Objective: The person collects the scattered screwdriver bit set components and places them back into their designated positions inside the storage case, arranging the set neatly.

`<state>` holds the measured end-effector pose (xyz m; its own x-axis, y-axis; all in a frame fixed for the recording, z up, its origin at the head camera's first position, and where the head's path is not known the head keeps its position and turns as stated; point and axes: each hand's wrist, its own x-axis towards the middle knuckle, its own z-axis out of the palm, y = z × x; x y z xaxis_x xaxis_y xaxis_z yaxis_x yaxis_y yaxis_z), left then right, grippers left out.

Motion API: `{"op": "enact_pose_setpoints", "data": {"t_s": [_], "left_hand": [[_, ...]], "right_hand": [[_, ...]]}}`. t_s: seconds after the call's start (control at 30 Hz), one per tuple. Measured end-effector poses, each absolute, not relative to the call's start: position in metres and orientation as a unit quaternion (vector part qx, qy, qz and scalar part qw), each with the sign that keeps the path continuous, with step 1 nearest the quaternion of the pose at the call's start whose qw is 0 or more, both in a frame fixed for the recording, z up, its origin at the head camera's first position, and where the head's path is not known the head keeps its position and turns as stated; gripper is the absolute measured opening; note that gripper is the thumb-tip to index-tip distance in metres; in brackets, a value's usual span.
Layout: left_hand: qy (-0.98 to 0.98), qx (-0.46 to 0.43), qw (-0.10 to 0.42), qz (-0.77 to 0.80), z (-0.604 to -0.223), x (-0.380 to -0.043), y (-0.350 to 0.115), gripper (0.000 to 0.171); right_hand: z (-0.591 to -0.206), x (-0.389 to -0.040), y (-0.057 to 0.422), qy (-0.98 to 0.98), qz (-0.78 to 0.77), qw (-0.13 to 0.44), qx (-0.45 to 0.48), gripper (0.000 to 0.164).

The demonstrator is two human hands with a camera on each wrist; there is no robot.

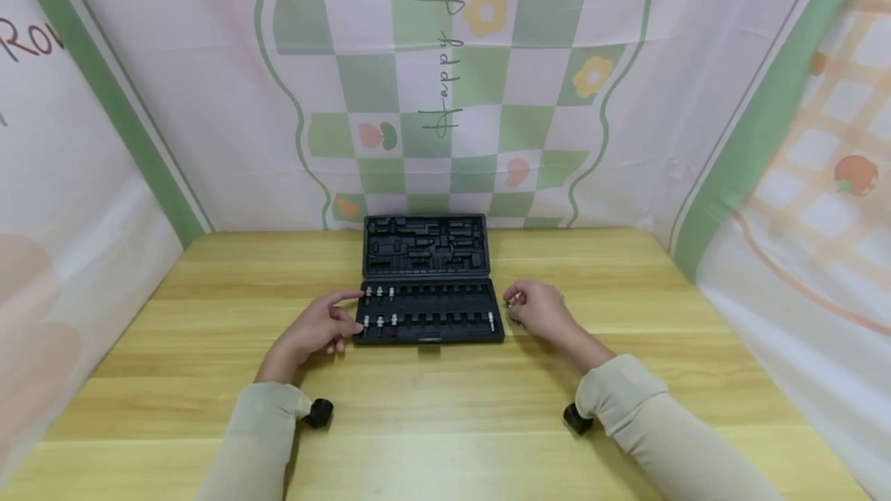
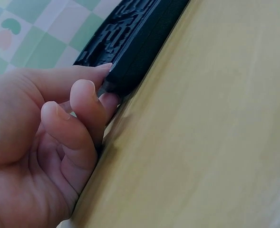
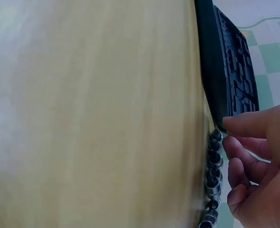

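Note:
A black tool case (image 1: 445, 305) lies open on the table, its moulded lid (image 1: 426, 246) raised at the back. Small silver-and-black metal sockets (image 1: 380, 325) stand in the left slots of its two rows. Another socket (image 1: 490, 321) sits at the right end of the front row. My left hand (image 1: 322, 326) holds the case's left edge, thumb near the front corner. To the right of the case, my right hand (image 1: 541, 308) reaches over a cluster of loose sockets (image 3: 214, 173). In the right wrist view its bent fingers are right beside them, thumb tip close to the case corner.
The wooden table (image 1: 445, 424) runs back to a printed cloth (image 1: 425, 83) behind the case. More cloth walls hang to the left and right. Black wrist cameras (image 1: 319, 413) are strapped at both sleeves.

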<state>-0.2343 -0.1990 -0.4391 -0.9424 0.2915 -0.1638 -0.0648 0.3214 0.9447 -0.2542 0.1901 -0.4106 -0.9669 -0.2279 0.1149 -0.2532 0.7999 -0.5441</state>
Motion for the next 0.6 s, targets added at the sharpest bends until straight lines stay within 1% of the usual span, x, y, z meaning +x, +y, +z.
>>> {"op": "enact_pose_setpoints", "data": {"t_s": [0.2,0.6], "left_hand": [[0.797,0.072,0.155,0.579,-0.439,-0.234,-0.199,0.063],[0.797,0.073,0.155,0.58,-0.4391,-0.2346,-0.1988,0.062]], "right_hand": [[-0.4124,-0.2544,0.1876,-0.955,0.264,0.035,0.129,0.017],[-0.4114,-0.2556,0.1849,-0.972,0.194,0.045,0.127,0.02]]}}
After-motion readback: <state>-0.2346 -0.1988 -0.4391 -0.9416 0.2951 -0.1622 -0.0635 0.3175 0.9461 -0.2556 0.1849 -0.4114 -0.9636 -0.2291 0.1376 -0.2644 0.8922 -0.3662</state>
